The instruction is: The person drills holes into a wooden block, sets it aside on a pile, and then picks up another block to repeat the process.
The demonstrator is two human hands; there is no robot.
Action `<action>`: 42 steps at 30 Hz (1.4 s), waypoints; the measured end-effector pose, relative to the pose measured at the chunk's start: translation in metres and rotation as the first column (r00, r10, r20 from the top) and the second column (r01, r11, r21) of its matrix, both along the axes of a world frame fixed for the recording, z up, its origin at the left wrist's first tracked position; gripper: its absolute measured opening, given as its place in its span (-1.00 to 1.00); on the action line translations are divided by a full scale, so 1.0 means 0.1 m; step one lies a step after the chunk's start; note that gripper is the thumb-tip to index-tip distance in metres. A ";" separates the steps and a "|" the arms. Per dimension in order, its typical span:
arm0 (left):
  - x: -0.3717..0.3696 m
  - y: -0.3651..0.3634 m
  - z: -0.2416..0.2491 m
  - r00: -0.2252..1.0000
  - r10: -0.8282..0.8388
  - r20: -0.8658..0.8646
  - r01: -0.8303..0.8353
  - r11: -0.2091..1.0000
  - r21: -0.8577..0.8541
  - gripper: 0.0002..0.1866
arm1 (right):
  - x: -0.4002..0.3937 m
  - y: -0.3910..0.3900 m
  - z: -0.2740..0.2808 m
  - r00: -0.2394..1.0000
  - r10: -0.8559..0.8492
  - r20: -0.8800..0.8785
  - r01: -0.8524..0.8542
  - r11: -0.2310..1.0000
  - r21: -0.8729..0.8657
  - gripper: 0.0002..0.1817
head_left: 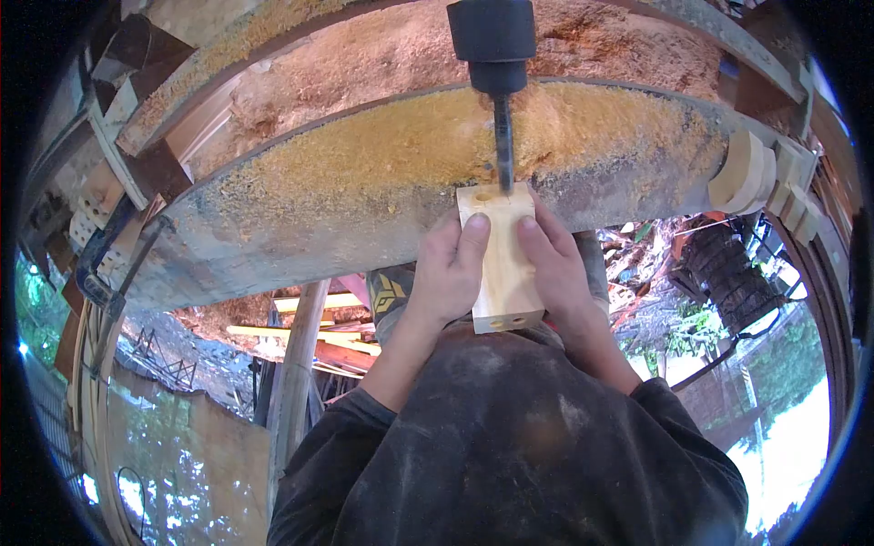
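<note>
Between my two hands is a pale wooden block [503, 264], its long side running toward my body. My left hand [455, 259] grips its left side, thumb lying on the top face. On the right side, my right hand [555, 259] is closed on it the same way. One round hole shows in the top face at the far end, and two more are in the end facing me. A drill bit [503, 141] hangs from a black chuck [492, 45] and its tip meets or nearly meets the block's far end; contact is hard to tell.
A curved work table [300, 246] covered in sawdust [391, 146] lies beneath the drill. Several cut wood pieces [742, 173] stand at its right end. A clamp [96, 264] is fixed at the left edge. Sawdust is heaped behind the table, and boards [309, 332] lie below.
</note>
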State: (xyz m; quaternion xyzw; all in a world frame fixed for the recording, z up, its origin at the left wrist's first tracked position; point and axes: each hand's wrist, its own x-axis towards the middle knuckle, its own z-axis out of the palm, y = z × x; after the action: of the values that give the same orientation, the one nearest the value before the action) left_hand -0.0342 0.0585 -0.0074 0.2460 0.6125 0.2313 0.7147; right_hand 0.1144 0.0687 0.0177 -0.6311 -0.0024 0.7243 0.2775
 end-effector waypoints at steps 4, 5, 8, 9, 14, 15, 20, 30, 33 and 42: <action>-0.01 0.06 0.06 0.999 -0.027 -0.023 0.027 1.000 -0.013 -0.62 | 0.02 -0.03 -0.04 1.000 0.009 0.003 -0.009 0.999 0.034 -0.42; -0.02 0.08 0.07 0.999 -0.040 -0.033 0.039 0.999 -0.024 -0.63 | 0.02 -0.01 -0.02 0.999 0.032 -0.004 -0.032 0.998 0.049 -0.43; 0.01 0.07 0.06 1.000 -0.022 -0.022 0.022 1.000 -0.010 -0.65 | 0.03 -0.01 -0.02 0.999 0.038 -0.026 -0.036 0.996 0.079 -0.44; 0.02 0.07 0.04 1.000 0.014 0.000 -0.014 1.000 0.013 -0.65 | 0.03 -0.01 -0.04 0.999 0.025 -0.042 -0.022 0.996 0.091 -0.44; -0.01 0.11 0.07 0.999 -0.047 -0.013 0.047 0.999 0.015 -0.65 | 0.02 -0.05 -0.07 1.000 0.019 -0.016 -0.017 0.992 0.125 -0.45; -0.01 0.12 0.07 0.999 -0.047 -0.007 0.047 0.999 0.008 -0.65 | 0.02 -0.05 -0.07 1.000 0.024 0.004 -0.025 0.993 0.119 -0.46; 0.00 0.14 0.09 0.996 -0.074 -0.047 0.076 0.997 0.033 -0.64 | 0.04 -0.02 -0.08 0.998 0.048 -0.029 -0.043 0.986 0.159 -0.39; -0.06 0.16 0.06 0.977 -0.178 -0.116 0.172 0.983 -0.062 -0.63 | 0.00 0.04 -0.03 0.999 0.040 0.003 -0.040 0.991 0.127 -0.39; 0.01 0.09 0.03 0.995 -0.069 -0.070 0.067 0.997 -0.024 -0.63 | 0.03 0.03 -0.03 0.999 0.042 -0.002 -0.042 0.995 0.088 -0.39; 0.01 0.10 0.02 0.993 -0.072 -0.089 0.076 0.996 0.037 -0.64 | 0.07 0.02 -0.07 0.998 0.061 -0.011 -0.060 0.996 0.069 -0.37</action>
State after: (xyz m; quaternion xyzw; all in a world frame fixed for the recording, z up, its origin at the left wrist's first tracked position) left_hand -0.0334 0.0685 -0.0057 0.2927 0.6288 0.2058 0.6903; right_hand 0.1211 0.0707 0.0109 -0.6160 -0.0446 0.7360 0.2772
